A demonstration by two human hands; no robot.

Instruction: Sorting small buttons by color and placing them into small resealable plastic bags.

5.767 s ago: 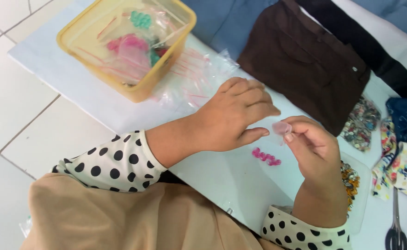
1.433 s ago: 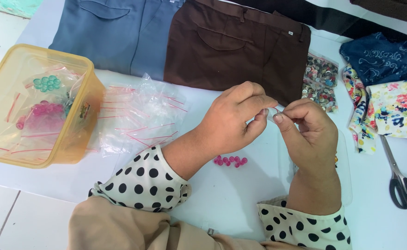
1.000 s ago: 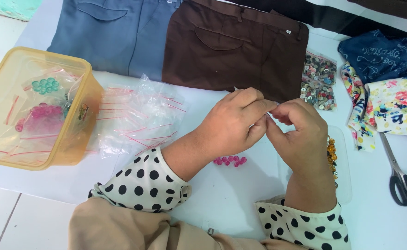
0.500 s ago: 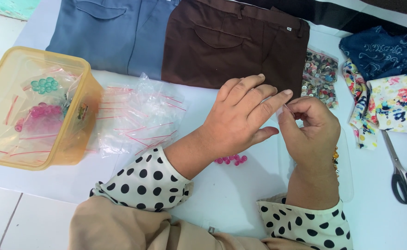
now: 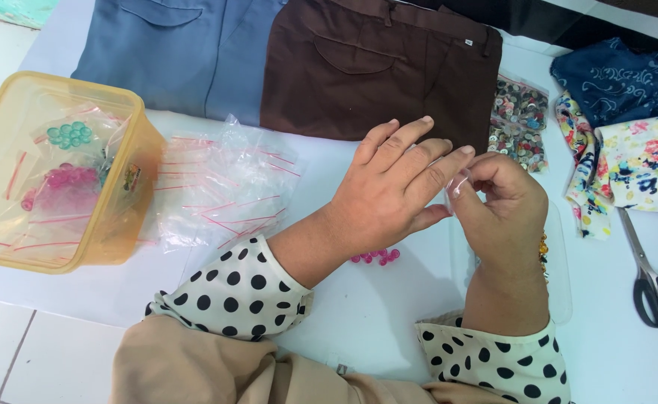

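Hands meeting, right hand pinching clear bag (left hand spread)

Bright, even, soft light, faint shadows, mild glare on clear plastic, sharp throughout, no visible blur.

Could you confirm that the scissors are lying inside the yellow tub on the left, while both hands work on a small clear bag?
Not quite: in the head view the scissors lie on the table at the far right, beside the floral cloth. The yellow tub holds bagged beads. Both the left hand and right hand do meet at the small clear bag.
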